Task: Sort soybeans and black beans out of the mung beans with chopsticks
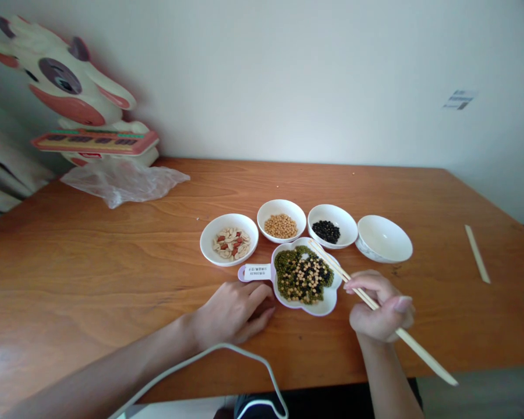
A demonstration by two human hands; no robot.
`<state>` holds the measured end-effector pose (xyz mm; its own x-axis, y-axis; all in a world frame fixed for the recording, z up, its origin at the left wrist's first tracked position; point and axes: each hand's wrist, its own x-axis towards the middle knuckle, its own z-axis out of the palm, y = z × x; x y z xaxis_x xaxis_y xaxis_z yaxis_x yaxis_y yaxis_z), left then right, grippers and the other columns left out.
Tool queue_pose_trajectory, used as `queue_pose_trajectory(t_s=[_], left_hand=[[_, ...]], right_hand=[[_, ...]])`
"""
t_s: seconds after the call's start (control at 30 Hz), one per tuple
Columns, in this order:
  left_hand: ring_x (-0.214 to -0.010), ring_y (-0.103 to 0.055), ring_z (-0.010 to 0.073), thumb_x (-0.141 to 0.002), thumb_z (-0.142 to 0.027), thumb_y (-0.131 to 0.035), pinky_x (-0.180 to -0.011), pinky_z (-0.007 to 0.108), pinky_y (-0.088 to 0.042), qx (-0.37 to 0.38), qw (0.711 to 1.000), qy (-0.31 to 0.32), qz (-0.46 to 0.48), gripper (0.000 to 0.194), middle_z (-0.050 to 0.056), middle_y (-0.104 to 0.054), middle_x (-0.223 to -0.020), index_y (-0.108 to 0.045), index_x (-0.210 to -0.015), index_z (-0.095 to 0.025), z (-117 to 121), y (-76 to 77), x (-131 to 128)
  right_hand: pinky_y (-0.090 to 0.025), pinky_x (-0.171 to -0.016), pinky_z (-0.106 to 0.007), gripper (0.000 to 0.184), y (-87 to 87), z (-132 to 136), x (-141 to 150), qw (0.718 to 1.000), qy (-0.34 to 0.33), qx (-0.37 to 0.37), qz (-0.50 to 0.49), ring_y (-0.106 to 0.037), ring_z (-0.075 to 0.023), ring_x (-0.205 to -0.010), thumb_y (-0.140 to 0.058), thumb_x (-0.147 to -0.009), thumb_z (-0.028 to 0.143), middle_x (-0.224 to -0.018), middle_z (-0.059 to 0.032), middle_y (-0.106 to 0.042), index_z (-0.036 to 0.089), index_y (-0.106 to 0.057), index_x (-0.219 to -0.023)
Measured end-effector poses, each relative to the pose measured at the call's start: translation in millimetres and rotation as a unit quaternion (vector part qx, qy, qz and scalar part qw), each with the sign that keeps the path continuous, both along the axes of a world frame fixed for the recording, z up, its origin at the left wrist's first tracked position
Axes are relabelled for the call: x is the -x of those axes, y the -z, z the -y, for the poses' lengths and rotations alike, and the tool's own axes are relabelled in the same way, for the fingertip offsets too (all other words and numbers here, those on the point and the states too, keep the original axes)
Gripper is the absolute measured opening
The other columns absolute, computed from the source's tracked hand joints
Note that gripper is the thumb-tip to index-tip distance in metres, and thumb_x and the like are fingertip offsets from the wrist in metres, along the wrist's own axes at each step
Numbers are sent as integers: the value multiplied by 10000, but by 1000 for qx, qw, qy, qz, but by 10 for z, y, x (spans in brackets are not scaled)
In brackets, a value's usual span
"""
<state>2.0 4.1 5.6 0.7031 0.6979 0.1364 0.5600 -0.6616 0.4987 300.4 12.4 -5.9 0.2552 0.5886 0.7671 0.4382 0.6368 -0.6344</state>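
My right hand [382, 308] is closed round a pair of wooden chopsticks [423, 352]. Their tips reach over the far edge of a white flower-shaped dish [329, 301]. Mixed in that dish are green beans [284, 262], black beans and yellow soybeans [318, 272]. On the table beside the dish's labelled handle [257, 272] rests my left hand [236, 311], fingers loosely bent and apart, holding nothing. Behind the dish stand white bowls: one with peanuts [231, 243], one with soybeans [280, 226], one with black beans [326, 231]. The rightmost bowl [384, 238] shows no beans inside.
A thin wooden strip [477, 254] lies at the right of the table. At the back left, a cow-shaped toy keyboard [96, 142] stands behind a clear plastic bag [126, 183]. A white cable [218, 347] loops across the front edge near my left forearm.
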Motion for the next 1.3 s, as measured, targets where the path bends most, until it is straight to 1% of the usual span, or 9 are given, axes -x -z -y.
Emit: queue_pose_trajectory(t_s=[0.17,0.37,0.5,0.67,0.77,0.93,1.03,1.13,1.3], left_hand=[[-860,-750,197,-1056,-237,-573,-734,306,-571,8,1000,2,7,85,19,-766,-1024,-579,-1140,-240,-4,37,13],[-867,-746,207,-1041,-234,-590,-742,314,-577,4,1000,0,7,78,32,-761,-1022,-578,-1118,-232,-7,26,11],[-870,-743,212,-1036,-226,-584,-744,325,-585,4,1000,2,7,74,27,-758,-1020,-578,-1110,-235,-6,17,7],[-854,-743,206,-1039,-229,-581,-729,322,-585,9,1000,4,5,71,27,-759,-1018,-587,-1109,-233,-4,20,8],[-847,-745,202,-1039,-220,-583,-728,318,-584,11,1000,3,3,81,24,-763,-1024,-585,-1119,-237,-2,14,9],[-855,-751,202,-1033,-213,-590,-727,307,-575,6,1000,5,2,63,22,-763,-1013,-575,-1089,-236,-8,17,8],[-839,-747,196,-1033,-215,-589,-714,299,-567,2,1000,6,3,57,19,-759,-1000,-571,-1083,-235,-13,25,7],[-830,-747,194,-1037,-224,-584,-705,296,-563,-1,1000,4,4,58,21,-758,-991,-573,-1093,-234,-11,29,3],[-800,-745,188,-1022,-218,-588,-677,287,-550,-4,1000,2,0,63,20,-762,-971,-576,-1082,-233,-7,26,-10]], right_hand=[[-503,-537,-347,645,-54,-106,133,998,11,-53,20,-712,-221,-652,-275,-1137,433,-684,-73,-719,210,-774,-795],[-529,-543,-363,537,-4,-106,286,994,-7,-78,74,-727,-227,-669,-341,-1123,416,-769,-73,-758,233,-794,-901],[-554,-578,-359,484,30,-98,298,992,-18,-78,101,-737,-223,-709,-375,-1119,392,-799,-66,-771,229,-792,-934],[-565,-627,-364,446,41,-97,279,996,-20,-47,74,-737,-220,-756,-366,-1118,325,-832,-69,-764,216,-767,-959],[-562,-626,-360,456,9,-85,276,998,-27,-3,62,-738,-223,-766,-345,-1121,289,-826,-76,-754,205,-757,-945],[-557,-620,-347,489,-12,-78,272,998,-32,41,34,-729,-212,-734,-337,-1128,320,-783,-68,-735,196,-756,-906],[-540,-606,-343,520,15,-71,255,998,-30,50,9,-710,-206,-694,-333,-1128,348,-739,-60,-717,195,-752,-861],[-512,-570,-345,573,35,-32,209,998,-24,48,-18,-690,-212,-665,-325,-1124,422,-717,-67,-715,194,-756,-822],[-476,-548,-353,724,29,77,105,997,-8,37,-67,-656,-213,-604,-207,-1120,520,-648,-63,-680,208,-742,-744]])
